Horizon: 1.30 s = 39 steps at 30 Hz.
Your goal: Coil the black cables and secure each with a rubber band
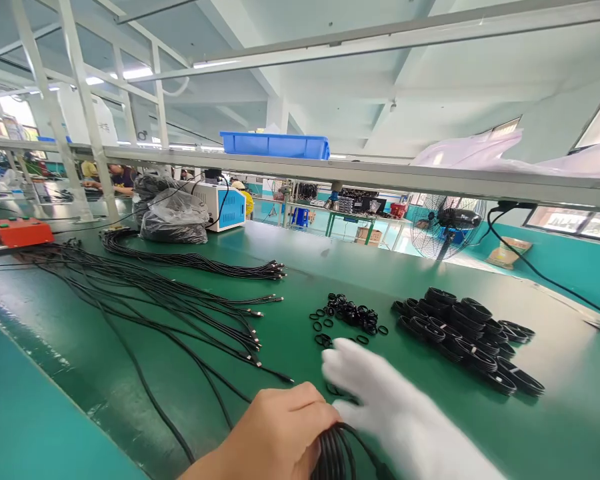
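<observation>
My left hand (285, 427), bare, is closed around a coiled black cable (333, 457) at the bottom of the view. A cable end with a thick black plug hangs out of the coil to the right. My right hand (380, 393), in a white glove and slightly blurred, is just right of the coil, its thumb and fingers apart with nothing visible between them. Beyond its fingertips lies a loose pile of small black rings (353, 313). A few rings near the glove are partly hidden by it.
Long black cables (180, 307) with metal connectors spread across the green table (300, 260) on the left. Finished-looking cable coils (460, 327) are stacked at right. Farther back are a red box (20, 232), a plastic bag (175, 217), a blue-white machine (225, 205) and a fan (447, 220).
</observation>
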Each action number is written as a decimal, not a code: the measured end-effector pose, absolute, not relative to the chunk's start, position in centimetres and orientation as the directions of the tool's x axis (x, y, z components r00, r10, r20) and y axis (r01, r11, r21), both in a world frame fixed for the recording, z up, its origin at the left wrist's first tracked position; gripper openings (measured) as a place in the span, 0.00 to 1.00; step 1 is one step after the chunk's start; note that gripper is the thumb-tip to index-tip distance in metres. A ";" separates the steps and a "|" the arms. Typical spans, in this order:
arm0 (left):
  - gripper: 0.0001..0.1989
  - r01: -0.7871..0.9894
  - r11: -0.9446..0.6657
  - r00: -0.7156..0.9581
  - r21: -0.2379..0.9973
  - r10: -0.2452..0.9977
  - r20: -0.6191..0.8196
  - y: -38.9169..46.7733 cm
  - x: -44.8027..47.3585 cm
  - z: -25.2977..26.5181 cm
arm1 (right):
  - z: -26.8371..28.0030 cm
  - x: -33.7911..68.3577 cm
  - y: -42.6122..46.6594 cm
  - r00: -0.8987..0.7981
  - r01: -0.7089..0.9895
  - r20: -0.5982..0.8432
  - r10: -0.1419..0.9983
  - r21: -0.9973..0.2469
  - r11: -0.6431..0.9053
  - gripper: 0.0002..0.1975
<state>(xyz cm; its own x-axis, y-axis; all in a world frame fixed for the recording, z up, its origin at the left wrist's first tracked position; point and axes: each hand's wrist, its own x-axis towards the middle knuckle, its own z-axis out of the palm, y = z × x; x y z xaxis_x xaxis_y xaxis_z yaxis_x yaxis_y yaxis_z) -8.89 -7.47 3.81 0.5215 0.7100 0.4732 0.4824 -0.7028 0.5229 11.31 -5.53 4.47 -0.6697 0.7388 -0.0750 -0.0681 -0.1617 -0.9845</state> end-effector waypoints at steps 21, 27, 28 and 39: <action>0.05 0.360 0.096 0.169 0.928 0.972 -0.166 -5.7 -8.1 2.8 | 0.9 5.9 -4.0 -0.720 -0.086 -0.257 0.645 -0.889 -0.450 0.20; 0.02 0.627 0.014 0.093 0.779 0.991 -0.093 -5.4 -7.6 2.3 | 0.4 5.7 -4.1 -0.712 -0.030 -0.316 0.627 -0.879 -0.477 0.13; 0.03 0.659 -0.006 0.084 0.752 0.994 -0.067 -5.4 -7.6 2.4 | 0.3 5.6 -4.1 -0.715 -0.021 -0.322 0.621 -0.877 -0.480 0.11; 0.14 0.705 -0.354 0.181 0.614 0.928 0.327 -6.8 -8.3 0.3 | -2.5 5.2 -3.5 -0.737 0.037 -0.311 0.600 -0.905 -0.424 0.10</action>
<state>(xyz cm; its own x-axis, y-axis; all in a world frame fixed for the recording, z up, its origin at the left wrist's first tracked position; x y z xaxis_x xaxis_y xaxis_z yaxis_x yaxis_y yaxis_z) -8.28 -6.80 0.32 0.1806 0.9277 0.3269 0.7053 -0.3538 0.6144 5.17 -3.46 -2.54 -0.7369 0.6001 -0.3112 0.0368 -0.4240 -0.9049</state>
